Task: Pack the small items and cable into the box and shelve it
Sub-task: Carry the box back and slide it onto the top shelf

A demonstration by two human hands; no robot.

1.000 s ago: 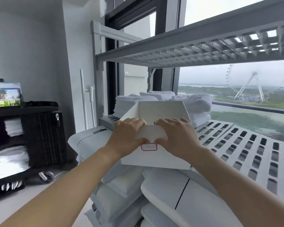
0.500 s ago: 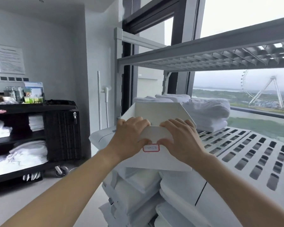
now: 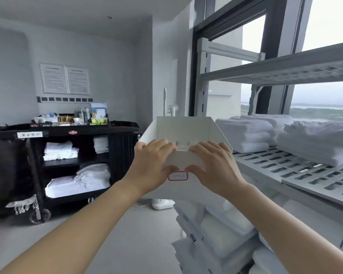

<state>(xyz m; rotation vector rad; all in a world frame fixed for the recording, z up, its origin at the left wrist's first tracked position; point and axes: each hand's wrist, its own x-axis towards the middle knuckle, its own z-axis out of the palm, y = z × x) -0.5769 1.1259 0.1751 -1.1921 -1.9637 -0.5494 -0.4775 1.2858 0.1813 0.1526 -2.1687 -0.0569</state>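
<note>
Box [image 3: 183, 128] has come off the packs [image 3: 216, 230], left of the shelf [image 3: 285, 169]; my left hand [image 3: 151, 169] and right hand [image 3: 216, 169] clamp fingers [image 3: 160, 144] on its flap; shelving remains.

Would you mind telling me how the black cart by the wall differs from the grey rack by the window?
The cart is black, the rack pale grey. The cart stands on wheels; none show on the rack. The rack's shelves are slotted; the cart's top carries bottles and packets. Both hold folded white towels.
</note>
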